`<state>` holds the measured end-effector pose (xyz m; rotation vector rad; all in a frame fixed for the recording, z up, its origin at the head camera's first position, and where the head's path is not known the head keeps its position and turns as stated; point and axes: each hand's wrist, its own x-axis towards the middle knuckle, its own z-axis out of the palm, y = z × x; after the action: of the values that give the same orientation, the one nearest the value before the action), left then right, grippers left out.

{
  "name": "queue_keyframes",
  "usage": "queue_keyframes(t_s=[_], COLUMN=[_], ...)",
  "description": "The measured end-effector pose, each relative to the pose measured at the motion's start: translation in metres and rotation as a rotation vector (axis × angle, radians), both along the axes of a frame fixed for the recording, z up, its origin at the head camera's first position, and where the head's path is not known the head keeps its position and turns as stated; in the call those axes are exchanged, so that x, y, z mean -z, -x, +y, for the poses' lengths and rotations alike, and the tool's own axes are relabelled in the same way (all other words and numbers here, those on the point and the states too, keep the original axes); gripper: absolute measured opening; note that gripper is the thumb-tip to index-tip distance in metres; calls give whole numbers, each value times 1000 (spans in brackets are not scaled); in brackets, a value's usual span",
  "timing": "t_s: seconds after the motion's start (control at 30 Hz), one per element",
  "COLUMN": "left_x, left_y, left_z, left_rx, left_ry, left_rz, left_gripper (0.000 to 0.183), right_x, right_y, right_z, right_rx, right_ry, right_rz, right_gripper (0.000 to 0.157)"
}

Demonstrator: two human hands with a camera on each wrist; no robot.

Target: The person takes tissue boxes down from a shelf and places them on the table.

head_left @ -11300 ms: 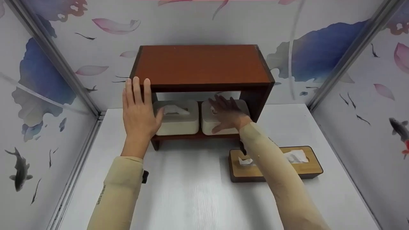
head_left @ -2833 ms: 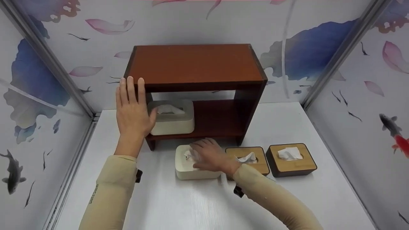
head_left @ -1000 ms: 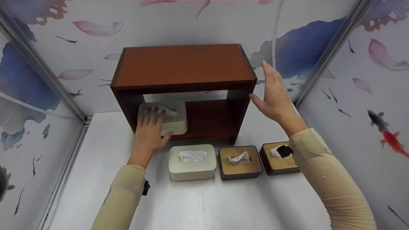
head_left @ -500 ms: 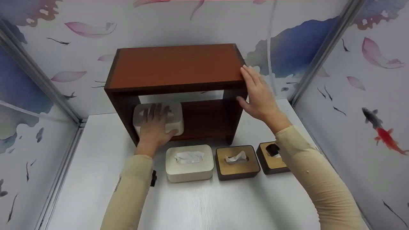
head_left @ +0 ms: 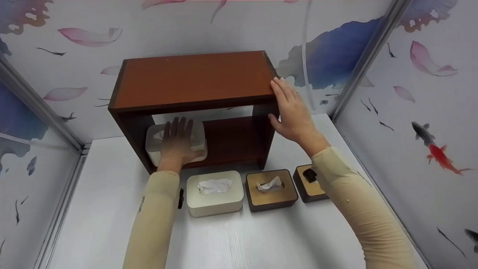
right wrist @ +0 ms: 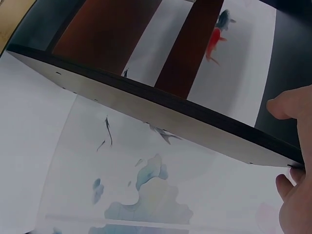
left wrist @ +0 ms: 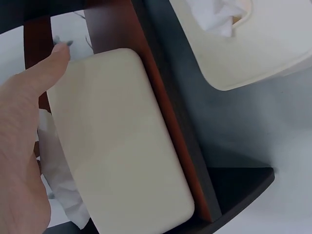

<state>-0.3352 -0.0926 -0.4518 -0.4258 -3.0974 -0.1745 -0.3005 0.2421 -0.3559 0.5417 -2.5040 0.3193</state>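
Note:
In the head view my left hand lies over the white tissue box inside a brown wooden shelf. Its fingers reach back across the top, spread and fairly straight. The thumb is at the box's right front corner. In the left wrist view that thumb meets the box's edge, and a tissue sticks up beside the palm; the other fingers are hidden. My right hand grips the shelf's right side panel near its top corner, thumb on one face and fingers on the other.
On the white tabletop in front of the shelf stand a second white tissue box and a wood-topped tissue box. Another wood-topped box is partly behind my right sleeve. Patterned panels enclose the back and sides.
The second white box has come out of the shelf. My right hand has gone from it to the shelf's right side; my left has moved from the shelf's left side onto the remaining box.

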Motion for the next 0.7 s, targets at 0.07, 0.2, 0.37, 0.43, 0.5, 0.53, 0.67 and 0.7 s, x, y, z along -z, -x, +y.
queue_keyframes(t_s=[0.07, 0.2, 0.37, 0.43, 0.5, 0.53, 0.67, 0.7], left_x=[-2, -6, -10, -10, -9, -9, -9, -9], left_y=[3, 10, 17, 21, 25, 27, 29, 30], left_z=[0, -1, -1, -1, -2, -2, -3, -3], left_rx=[-2, -4, 14, 28, 40, 42, 49, 50], left_ry=[-3, 0, -5, 10, 23, 27, 12, 6], left_rz=[-19, -43, -68, -81, -91, -100, -136, -143], left_gripper=[115, 121, 127, 129, 132, 133, 136, 136], right_x=[1, 2, 2, 3, 4, 4, 5, 5], right_y=[0, 1, 1, 1, 1, 1, 0, 0], right_z=[-1, -3, -3, -2, -2, -2, -2, -2], right_rx=[-1, -5, 4, 4, 0, 0, 5, 7], right_ry=[4, 28, 36, 33, 34, 33, 32, 29], right_rz=[-2, 3, 14, 15, 18, 19, 19, 20], right_gripper=[81, 82, 82, 82, 82, 82, 82, 82])
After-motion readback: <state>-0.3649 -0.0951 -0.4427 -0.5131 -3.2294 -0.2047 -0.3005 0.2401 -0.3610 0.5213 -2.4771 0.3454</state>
